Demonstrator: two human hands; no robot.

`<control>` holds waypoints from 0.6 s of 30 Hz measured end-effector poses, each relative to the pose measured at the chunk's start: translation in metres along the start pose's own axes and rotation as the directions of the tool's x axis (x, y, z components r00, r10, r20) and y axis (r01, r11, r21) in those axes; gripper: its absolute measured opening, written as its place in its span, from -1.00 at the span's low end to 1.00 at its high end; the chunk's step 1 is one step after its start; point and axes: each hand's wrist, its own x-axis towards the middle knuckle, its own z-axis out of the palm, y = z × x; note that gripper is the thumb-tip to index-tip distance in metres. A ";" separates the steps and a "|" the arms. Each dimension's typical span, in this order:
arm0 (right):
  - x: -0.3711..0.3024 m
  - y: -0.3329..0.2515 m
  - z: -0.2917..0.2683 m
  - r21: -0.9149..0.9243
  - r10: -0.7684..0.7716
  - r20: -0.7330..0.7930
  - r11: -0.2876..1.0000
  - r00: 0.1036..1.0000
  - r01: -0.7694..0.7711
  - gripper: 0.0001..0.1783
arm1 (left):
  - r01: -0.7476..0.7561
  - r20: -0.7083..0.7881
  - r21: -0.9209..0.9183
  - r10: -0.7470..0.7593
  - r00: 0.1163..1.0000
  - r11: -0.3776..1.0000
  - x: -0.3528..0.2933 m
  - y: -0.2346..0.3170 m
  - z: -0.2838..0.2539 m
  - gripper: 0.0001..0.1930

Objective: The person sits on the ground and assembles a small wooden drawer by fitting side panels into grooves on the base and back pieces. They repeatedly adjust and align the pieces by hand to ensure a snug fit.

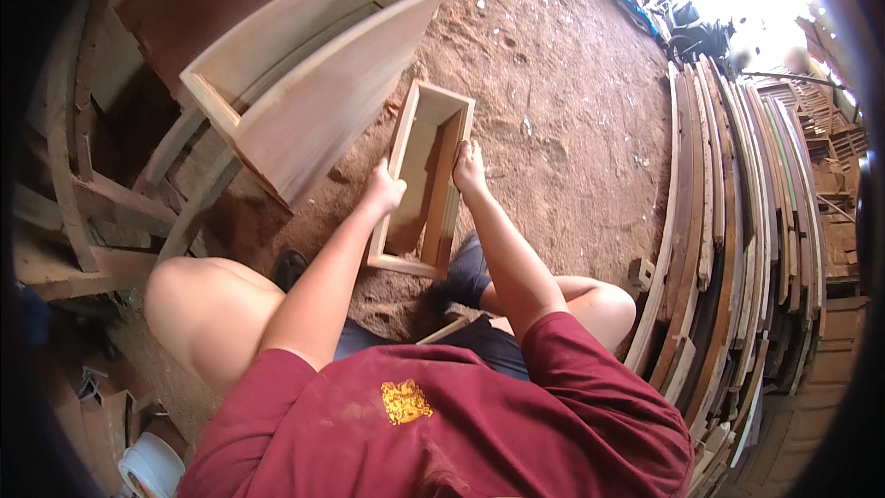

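Observation:
Between my two hands is a narrow wooden drawer box (430, 269), its open side facing up toward me. My left hand (383, 188) is closed round its left long wall, the thumb over the rim. On the opposite long wall, higher up, my right hand (468, 168) grips the edge with the fingers hidden on the outer side. To the left of the box stands a larger pale wooden case (336, 97), also open at the top and apart from my hands.
Long wooden planks (705, 249) lie stacked along the right. Brown sandy ground (562, 120) with small scraps stretches ahead. Curved wooden frames (69, 148) stand at the left, and a white bucket (152, 463) sits at the lower left. Dark bags (645, 2) lie at the far right.

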 end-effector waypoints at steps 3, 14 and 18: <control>0.049 -0.016 0.004 0.021 -0.021 -0.139 0.999 0.990 0.024 -0.41 | -0.007 -0.016 0.030 0.008 1.000 1.000 0.001 0.001 0.003 -0.20; 0.144 -0.031 0.001 -0.002 0.084 -0.098 0.996 0.992 -0.085 -0.29 | 0.003 0.020 0.041 -0.003 1.000 0.999 -0.001 0.012 -0.001 -0.22; 0.125 -0.047 0.021 0.106 0.080 -0.025 0.991 0.996 -0.077 -0.34 | 0.028 -0.035 0.094 -0.025 0.999 0.995 0.000 0.005 -0.013 -0.22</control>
